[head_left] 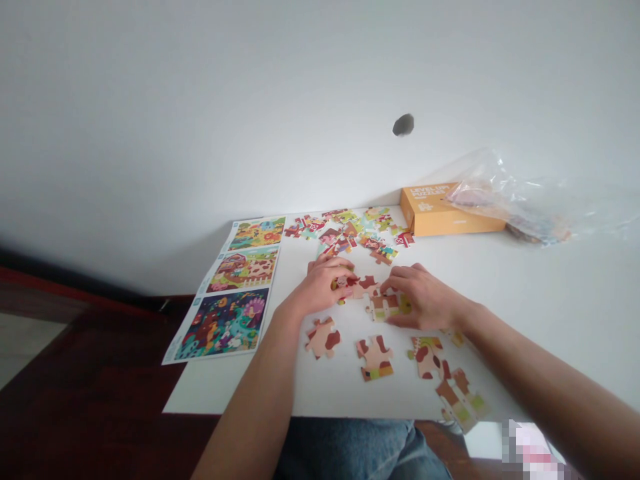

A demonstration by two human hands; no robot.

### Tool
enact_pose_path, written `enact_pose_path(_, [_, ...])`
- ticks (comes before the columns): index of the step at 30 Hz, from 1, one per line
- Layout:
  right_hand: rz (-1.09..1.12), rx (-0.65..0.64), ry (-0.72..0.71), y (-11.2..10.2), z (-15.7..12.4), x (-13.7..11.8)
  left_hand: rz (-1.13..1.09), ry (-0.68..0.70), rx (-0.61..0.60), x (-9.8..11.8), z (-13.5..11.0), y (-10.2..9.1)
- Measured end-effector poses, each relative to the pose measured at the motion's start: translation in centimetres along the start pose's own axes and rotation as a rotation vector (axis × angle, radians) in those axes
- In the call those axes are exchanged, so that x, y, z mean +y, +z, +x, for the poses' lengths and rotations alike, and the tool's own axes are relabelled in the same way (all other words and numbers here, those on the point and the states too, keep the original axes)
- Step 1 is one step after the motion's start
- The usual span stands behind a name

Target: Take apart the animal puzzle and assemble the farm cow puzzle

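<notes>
My left hand (323, 283) has its fingers closed on a puzzle piece (343, 283) with a pinkish face and dark red parts, partly hidden by the fingers. Touching or very near it on the right is a cream-and-brown piece (366, 287). My right hand (425, 297) curls its fingers over another puzzle piece (383, 307) in brown, cream and green, lying just below. Closer to the table's front edge lie a cow-patterned piece (324, 337), a second one (375, 358) with a green strip, and several more (429, 358) below my right forearm.
A heap of loose pieces (345, 230) lies at the back of the white table (525, 287). On the left a picture sheet (235, 287) overhangs the edge. An orange puzzle box (450, 220) and a clear plastic bag (530, 193) stand back right, against the wall.
</notes>
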State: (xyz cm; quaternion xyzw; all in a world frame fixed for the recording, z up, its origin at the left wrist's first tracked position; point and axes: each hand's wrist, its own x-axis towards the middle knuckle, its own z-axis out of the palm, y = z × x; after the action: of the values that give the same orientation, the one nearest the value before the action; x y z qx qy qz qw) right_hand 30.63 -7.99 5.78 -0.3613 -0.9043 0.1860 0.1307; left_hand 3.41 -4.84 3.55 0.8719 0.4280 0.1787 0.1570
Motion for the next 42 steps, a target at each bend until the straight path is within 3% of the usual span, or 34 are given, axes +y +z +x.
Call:
enact_pose_path(26, [-0.014,-0.003,-0.003,-0.4,-0.3,0.9,-0.017,-0.055,0.004,-0.3,0.0,-0.2])
enact_pose_path(32, [0.040,0.015,-0.052,0.5,0.2,-0.6,-0.072,-0.049,0.059,-0.7,0.4,0.7])
enact_pose_path(42, [0.046,0.070,-0.101,1.7,1.0,-2.3,-0.301,0.035,0.100,0.4,1.0,1.4])
